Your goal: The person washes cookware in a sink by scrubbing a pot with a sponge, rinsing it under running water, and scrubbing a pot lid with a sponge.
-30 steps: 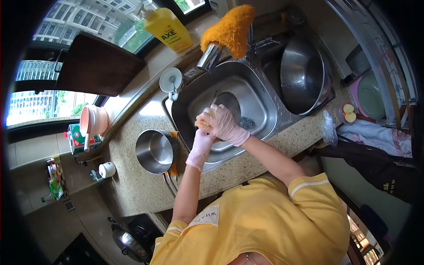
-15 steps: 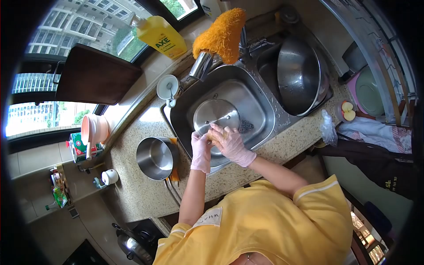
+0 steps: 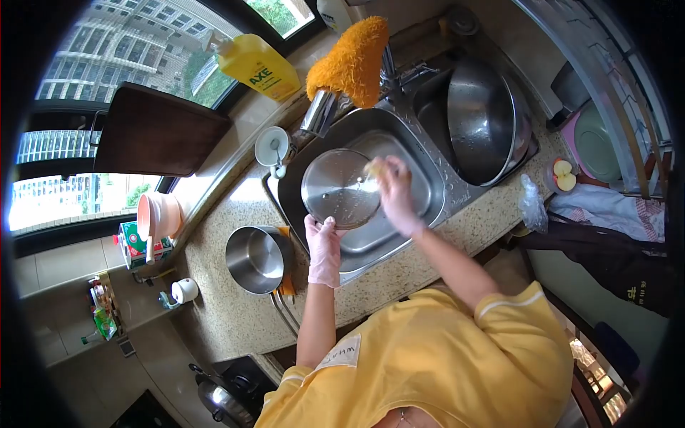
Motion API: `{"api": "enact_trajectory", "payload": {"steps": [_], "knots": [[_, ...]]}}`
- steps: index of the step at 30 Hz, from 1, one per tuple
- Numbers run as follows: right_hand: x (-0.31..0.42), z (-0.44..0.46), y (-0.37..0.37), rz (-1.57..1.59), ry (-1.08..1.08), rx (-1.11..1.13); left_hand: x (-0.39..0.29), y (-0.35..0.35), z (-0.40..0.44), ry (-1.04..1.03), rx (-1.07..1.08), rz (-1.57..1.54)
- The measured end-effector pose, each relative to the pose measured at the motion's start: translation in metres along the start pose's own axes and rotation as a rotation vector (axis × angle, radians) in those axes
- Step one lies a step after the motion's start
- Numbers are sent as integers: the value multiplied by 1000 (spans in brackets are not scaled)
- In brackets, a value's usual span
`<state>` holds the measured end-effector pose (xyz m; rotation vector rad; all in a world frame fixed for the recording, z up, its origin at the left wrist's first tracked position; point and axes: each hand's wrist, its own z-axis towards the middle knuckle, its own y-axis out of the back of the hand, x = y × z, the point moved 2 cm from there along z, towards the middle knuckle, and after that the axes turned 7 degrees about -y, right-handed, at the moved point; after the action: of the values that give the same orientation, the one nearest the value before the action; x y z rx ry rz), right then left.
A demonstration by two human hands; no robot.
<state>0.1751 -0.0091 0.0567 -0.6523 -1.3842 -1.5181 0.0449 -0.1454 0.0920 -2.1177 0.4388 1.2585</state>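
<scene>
A round, shiny pot lid with a thin rim is tilted up over the left sink basin. Gripping its near edge is my left hand, in a thin clear glove, with the thumb on top. My right hand, gloved too and slightly blurred, is closed around a yellowish sponge at the lid's right edge. Whether the sponge touches the lid, I cannot tell. Left of the sink, a steel saucepan stands on the counter.
A large steel bowl leans in the right basin. The faucet has an orange cloth over it. Behind the sink are a white cup and a yellow soap bottle. Cut apple lies at right.
My left hand has raised and tilted the lid from the basin. My right hand has moved away from the left, rightward and up, taking the sponge to the lid's right edge.
</scene>
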Motion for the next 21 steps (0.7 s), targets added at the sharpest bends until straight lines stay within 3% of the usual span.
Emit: {"api": "enact_trajectory", "payload": {"steps": [2, 6, 9, 11, 12, 14, 16, 18, 19, 21], "knots": [[-24, 32, -8, 252, -291, 200, -1, -4, -1, 47, 46, -23], [-5, 43, 6, 764, -757, 576, 18, 14, 4, 162, 32, 11], [16, 22, 9, 748, -548, 552, 30, 21, 6, 282, 18, 134], [35, 3, 15, 634, -366, 627, 19, 11, 6, 537, 58, -182], [49, -4, 24, 459, -158, 665, 7, 1, 3, 597, 114, -399], [55, -22, 22, 325, 387, 577, -5, -11, 3, 471, 195, -597], [45, -35, 25, 136, 504, 507, 28, 16, 15, 504, -13, -288], [46, -30, 37, -35, 606, 490, 31, 9, 10, 450, -60, -415], [51, -25, 47, 35, 477, 660, 38, 15, 7, 440, -82, -416], [47, -23, 51, -34, 412, 616, 39, 13, 2, 457, -77, -497]]}}
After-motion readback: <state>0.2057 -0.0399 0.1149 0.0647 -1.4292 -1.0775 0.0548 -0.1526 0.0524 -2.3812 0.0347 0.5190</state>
